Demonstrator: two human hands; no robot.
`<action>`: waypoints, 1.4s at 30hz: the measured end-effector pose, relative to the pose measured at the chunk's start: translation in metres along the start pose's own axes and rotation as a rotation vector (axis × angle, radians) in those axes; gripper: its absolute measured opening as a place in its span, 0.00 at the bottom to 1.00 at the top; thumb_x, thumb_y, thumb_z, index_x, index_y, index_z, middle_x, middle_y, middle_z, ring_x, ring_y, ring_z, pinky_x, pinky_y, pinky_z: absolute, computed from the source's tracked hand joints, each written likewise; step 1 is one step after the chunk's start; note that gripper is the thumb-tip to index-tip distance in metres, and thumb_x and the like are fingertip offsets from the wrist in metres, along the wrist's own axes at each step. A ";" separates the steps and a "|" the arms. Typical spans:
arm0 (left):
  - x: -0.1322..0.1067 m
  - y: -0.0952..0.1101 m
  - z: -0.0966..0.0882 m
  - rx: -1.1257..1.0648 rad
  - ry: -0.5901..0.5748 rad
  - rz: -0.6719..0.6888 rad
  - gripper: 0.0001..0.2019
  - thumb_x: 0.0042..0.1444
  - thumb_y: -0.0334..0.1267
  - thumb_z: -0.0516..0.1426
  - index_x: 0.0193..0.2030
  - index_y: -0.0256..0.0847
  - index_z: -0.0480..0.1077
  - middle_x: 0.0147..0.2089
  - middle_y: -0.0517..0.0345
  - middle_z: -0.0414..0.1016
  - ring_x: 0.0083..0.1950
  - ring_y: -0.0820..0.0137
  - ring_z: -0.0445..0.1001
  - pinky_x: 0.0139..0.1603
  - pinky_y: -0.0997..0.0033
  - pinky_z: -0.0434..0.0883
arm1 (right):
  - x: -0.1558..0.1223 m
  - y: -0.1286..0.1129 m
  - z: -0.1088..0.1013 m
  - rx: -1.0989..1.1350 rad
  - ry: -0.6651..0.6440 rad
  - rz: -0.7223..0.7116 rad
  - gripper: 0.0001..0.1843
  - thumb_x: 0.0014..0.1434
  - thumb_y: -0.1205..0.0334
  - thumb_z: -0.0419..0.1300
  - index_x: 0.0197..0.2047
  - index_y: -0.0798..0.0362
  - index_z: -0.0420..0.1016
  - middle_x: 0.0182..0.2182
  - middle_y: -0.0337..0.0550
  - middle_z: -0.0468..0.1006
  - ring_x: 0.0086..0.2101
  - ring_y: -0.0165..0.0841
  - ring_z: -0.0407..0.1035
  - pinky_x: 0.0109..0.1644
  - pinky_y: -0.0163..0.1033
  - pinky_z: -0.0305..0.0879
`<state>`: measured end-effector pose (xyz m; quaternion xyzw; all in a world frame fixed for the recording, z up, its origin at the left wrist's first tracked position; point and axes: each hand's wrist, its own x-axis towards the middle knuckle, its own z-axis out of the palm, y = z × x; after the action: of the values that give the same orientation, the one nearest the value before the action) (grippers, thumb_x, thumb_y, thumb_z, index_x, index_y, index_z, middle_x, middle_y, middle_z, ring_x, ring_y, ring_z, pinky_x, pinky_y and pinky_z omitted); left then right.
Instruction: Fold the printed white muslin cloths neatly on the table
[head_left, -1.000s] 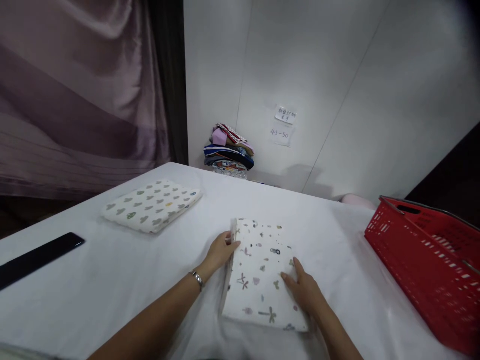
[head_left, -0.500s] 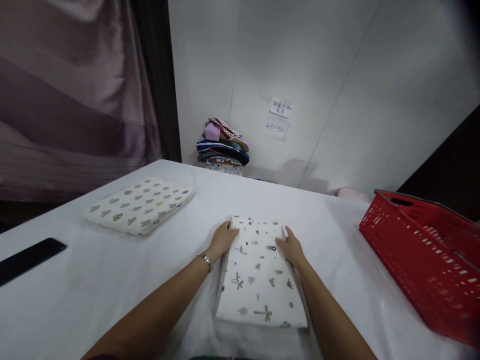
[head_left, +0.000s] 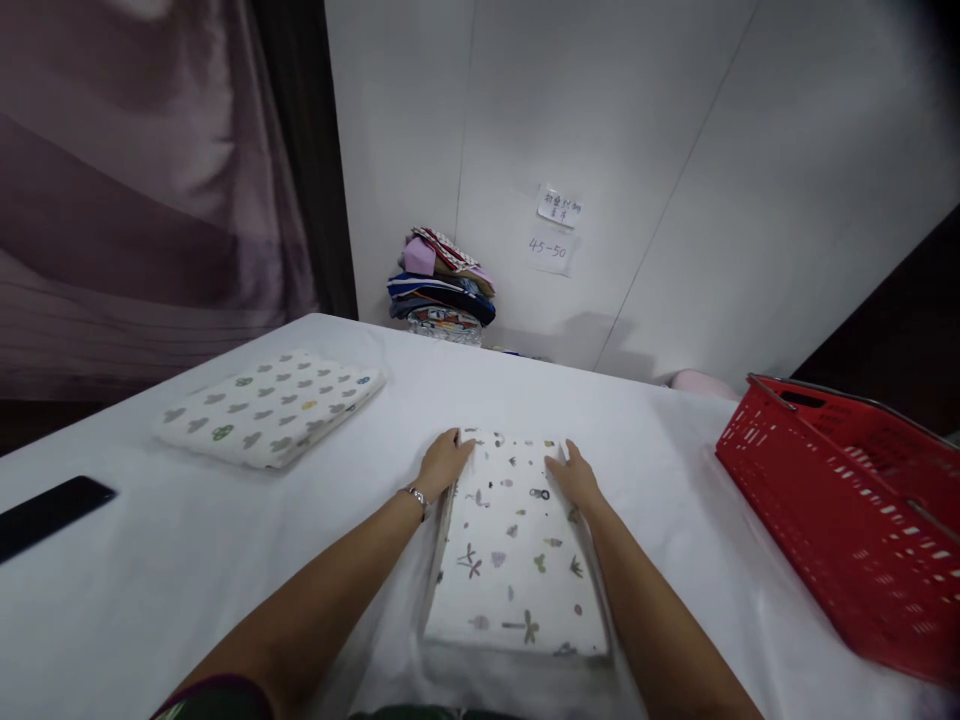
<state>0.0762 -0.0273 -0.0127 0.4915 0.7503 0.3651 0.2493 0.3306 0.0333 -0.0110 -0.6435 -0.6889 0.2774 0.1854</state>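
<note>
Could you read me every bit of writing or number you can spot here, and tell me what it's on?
"45-50": handwritten on the lower paper on the wall.
Handwritten characters on the upper paper: too blurred to read surely.
I can make out no lettering on the folded cloth between the hands or the red basket.

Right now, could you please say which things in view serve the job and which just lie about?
In the job:
- palm-print folded cloth, left hand and right hand at its sides

Probably lying about:
- grey-patterned folded cloth (possibly related)
- red plastic basket
- black phone-like slab
- fabric stack
</note>
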 end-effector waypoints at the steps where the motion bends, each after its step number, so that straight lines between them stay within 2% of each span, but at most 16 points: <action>1: 0.000 0.001 0.001 0.002 -0.001 0.011 0.16 0.53 0.48 0.53 0.43 0.39 0.68 0.46 0.49 0.74 0.46 0.62 0.71 0.43 0.69 0.63 | 0.003 0.000 0.001 0.025 0.018 -0.021 0.38 0.57 0.51 0.53 0.66 0.59 0.48 0.56 0.54 0.66 0.54 0.41 0.62 0.55 0.41 0.58; 4: 0.000 0.002 0.003 0.004 -0.011 0.039 0.15 0.53 0.47 0.54 0.41 0.41 0.69 0.44 0.52 0.75 0.44 0.64 0.71 0.41 0.71 0.63 | 0.008 0.005 0.003 0.094 0.085 -0.070 0.36 0.56 0.54 0.53 0.65 0.57 0.51 0.55 0.50 0.68 0.52 0.39 0.64 0.54 0.39 0.59; 8: -0.001 0.002 0.003 0.012 -0.025 0.057 0.14 0.52 0.49 0.54 0.38 0.41 0.70 0.42 0.52 0.75 0.42 0.63 0.71 0.40 0.70 0.63 | 0.007 0.011 0.002 -0.002 0.067 -0.043 0.36 0.57 0.53 0.52 0.65 0.61 0.51 0.54 0.55 0.68 0.53 0.42 0.63 0.55 0.42 0.58; 13: -0.018 -0.004 -0.003 -0.004 -0.035 0.029 0.18 0.51 0.49 0.55 0.44 0.40 0.68 0.48 0.49 0.73 0.45 0.62 0.71 0.43 0.69 0.64 | -0.011 0.011 0.000 -0.123 0.058 -0.073 0.37 0.59 0.51 0.51 0.66 0.60 0.49 0.59 0.56 0.61 0.58 0.44 0.57 0.59 0.44 0.54; 18: -0.063 -0.015 -0.011 -0.130 -0.147 0.032 0.21 0.49 0.47 0.58 0.50 0.44 0.67 0.47 0.54 0.74 0.44 0.63 0.73 0.41 0.70 0.66 | -0.061 0.021 0.006 -0.163 0.011 -0.187 0.32 0.60 0.52 0.49 0.64 0.58 0.55 0.64 0.52 0.50 0.62 0.43 0.46 0.64 0.45 0.47; 21: -0.090 -0.019 -0.015 -0.181 -0.145 0.021 0.24 0.48 0.45 0.59 0.53 0.45 0.65 0.49 0.53 0.74 0.45 0.62 0.73 0.43 0.69 0.67 | -0.098 0.031 0.011 -0.200 0.019 -0.281 0.29 0.60 0.53 0.50 0.62 0.57 0.59 0.66 0.49 0.45 0.64 0.43 0.41 0.65 0.47 0.45; 27: -0.134 -0.015 -0.022 -0.150 -0.136 0.014 0.29 0.49 0.45 0.57 0.59 0.44 0.61 0.54 0.52 0.69 0.50 0.60 0.69 0.48 0.65 0.65 | -0.160 0.057 0.020 -0.263 0.090 -0.455 0.25 0.61 0.54 0.51 0.60 0.50 0.63 0.66 0.44 0.47 0.64 0.46 0.40 0.63 0.54 0.49; 31: -0.157 -0.011 -0.028 -0.120 -0.144 0.035 0.29 0.50 0.45 0.56 0.60 0.44 0.60 0.54 0.52 0.68 0.50 0.60 0.69 0.49 0.64 0.65 | -0.182 0.074 0.022 -0.351 0.136 -0.529 0.25 0.63 0.53 0.48 0.62 0.49 0.60 0.65 0.44 0.50 0.63 0.46 0.44 0.60 0.56 0.54; 34: -0.170 -0.012 -0.029 -0.138 -0.140 0.069 0.28 0.50 0.44 0.56 0.59 0.44 0.60 0.54 0.52 0.68 0.50 0.61 0.68 0.50 0.64 0.65 | -0.182 0.076 0.016 -0.383 0.125 -0.558 0.23 0.63 0.53 0.48 0.60 0.47 0.64 0.63 0.45 0.55 0.61 0.48 0.50 0.57 0.58 0.58; 36: -0.177 -0.013 -0.029 -0.143 -0.137 0.080 0.27 0.50 0.44 0.56 0.59 0.46 0.59 0.54 0.53 0.67 0.50 0.62 0.68 0.49 0.65 0.65 | -0.176 0.069 0.010 -0.365 0.127 -0.608 0.22 0.61 0.54 0.50 0.58 0.47 0.66 0.61 0.45 0.59 0.60 0.48 0.53 0.57 0.58 0.59; 39: -0.185 -0.016 -0.028 -0.128 -0.124 0.095 0.25 0.49 0.43 0.56 0.56 0.46 0.60 0.53 0.56 0.66 0.48 0.64 0.68 0.48 0.67 0.65 | -0.157 0.043 0.002 -0.284 0.148 -0.679 0.20 0.61 0.57 0.51 0.55 0.47 0.69 0.59 0.46 0.64 0.59 0.46 0.54 0.59 0.56 0.56; 42: -0.191 -0.018 -0.026 -0.101 -0.098 0.124 0.19 0.49 0.41 0.56 0.48 0.45 0.62 0.48 0.58 0.67 0.44 0.67 0.67 0.45 0.68 0.65 | -0.127 0.005 0.004 -0.193 0.112 -0.732 0.18 0.62 0.59 0.49 0.53 0.50 0.72 0.55 0.46 0.69 0.58 0.42 0.57 0.60 0.52 0.57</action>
<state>0.1217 -0.2155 -0.0080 0.5410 0.6860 0.3929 0.2870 0.3458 -0.0933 -0.0042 -0.3836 -0.8848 0.0911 0.2482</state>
